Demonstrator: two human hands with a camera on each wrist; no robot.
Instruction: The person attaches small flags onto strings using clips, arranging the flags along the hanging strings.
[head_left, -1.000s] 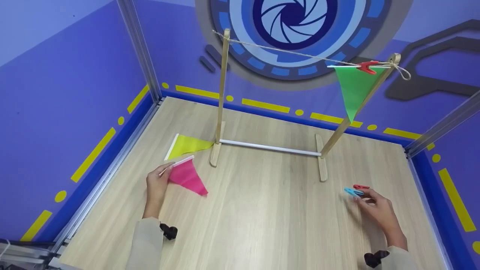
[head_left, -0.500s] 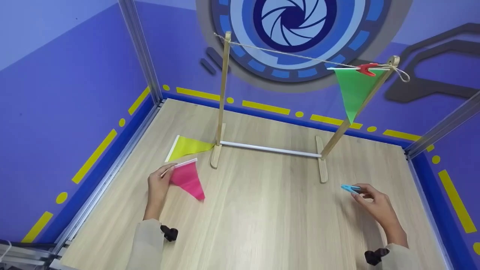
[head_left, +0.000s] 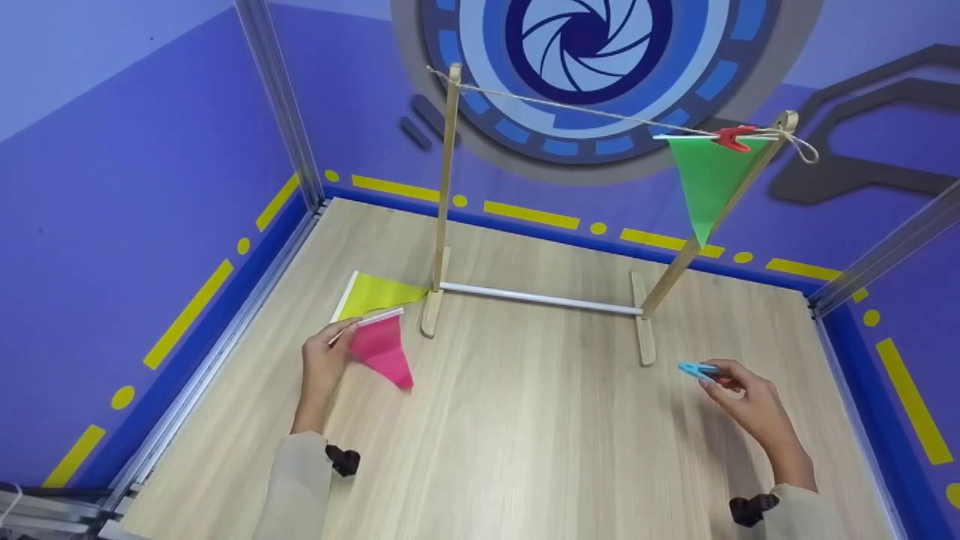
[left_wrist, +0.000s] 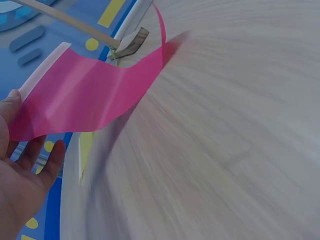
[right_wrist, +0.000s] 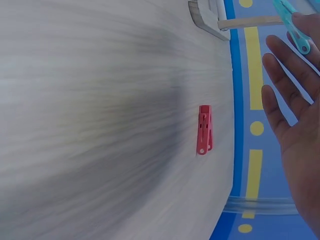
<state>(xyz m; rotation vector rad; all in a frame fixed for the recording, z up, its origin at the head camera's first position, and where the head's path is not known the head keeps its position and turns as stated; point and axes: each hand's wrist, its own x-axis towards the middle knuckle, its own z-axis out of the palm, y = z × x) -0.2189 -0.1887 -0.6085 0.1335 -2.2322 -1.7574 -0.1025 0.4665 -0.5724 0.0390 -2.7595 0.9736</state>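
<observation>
Pink flag (head_left: 381, 346) and left hand (head_left: 330, 356) have shifted a bit toward 1 o'clock since the earlier frame; blue peg (head_left: 697, 370) and right hand (head_left: 750, 394) nudged toward 10. Clock centred on the table (head_left: 525, 420), head view. Progress, my read: one flag done, two left. Green flag (head_left: 705, 180) hangs at 1 to 2 o'clock, held to the string (head_left: 555, 98) by a red peg (head_left: 733, 139). Yellow flag (head_left: 375, 292) lies at 10, not up. Pink one at 9, in hand, not up; can't tell if its tip touches down. Left hand pinches its white edge, other fingers loosely apart. Right hand, at 3, pinches the blue peg, other fingers spread. Loose red peg (right_wrist: 204, 130) lies on the table, apart from that hand.
</observation>
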